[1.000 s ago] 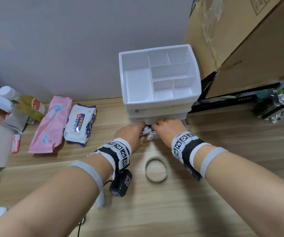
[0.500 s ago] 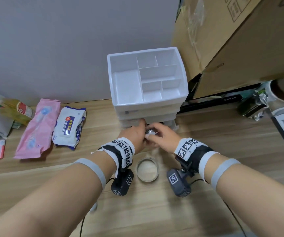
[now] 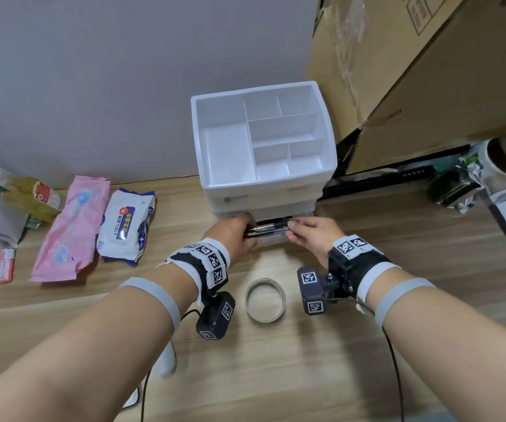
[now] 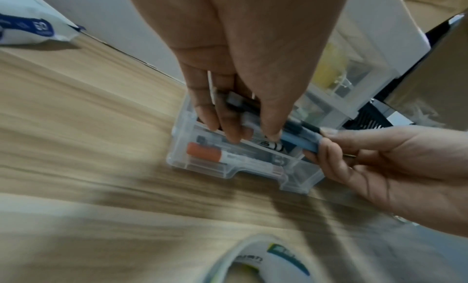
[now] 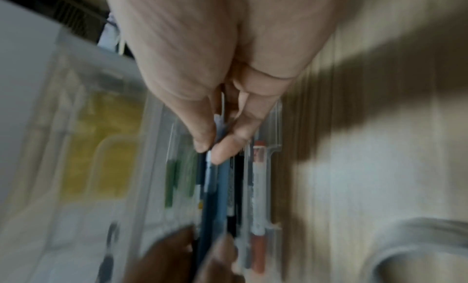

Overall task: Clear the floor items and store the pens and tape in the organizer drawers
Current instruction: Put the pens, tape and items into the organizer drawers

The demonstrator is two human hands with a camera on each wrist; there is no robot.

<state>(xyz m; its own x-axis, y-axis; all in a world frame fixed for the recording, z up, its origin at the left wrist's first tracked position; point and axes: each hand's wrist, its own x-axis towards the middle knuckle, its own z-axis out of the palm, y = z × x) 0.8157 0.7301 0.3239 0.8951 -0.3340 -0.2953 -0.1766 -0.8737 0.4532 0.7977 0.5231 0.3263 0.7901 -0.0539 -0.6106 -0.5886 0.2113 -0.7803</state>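
One white organizer is standing on the wooden floor against the wall, its bottom clear drawer pulled out toward the person, and one roll of tape is lying flat just in front of it, between the two wrists. The pens are being held as a bundle — the exact count cannot be told, though a blue barrel and several dark ones show — directly over the open drawer, where one orange-capped marker is already lying along the front wall. The bundle's long axis is running left to right, parallel to the drawer front. The left hand is gripping one end with curled fingers, and the right hand is pinching the other end between thumb and fingertips. Compared with half a second ago the hands are spread further apart, so the pens are showing between them. To the left, one pink packet and one pack of wipes are lying side by side — a yellow bottle is resting beyond them.
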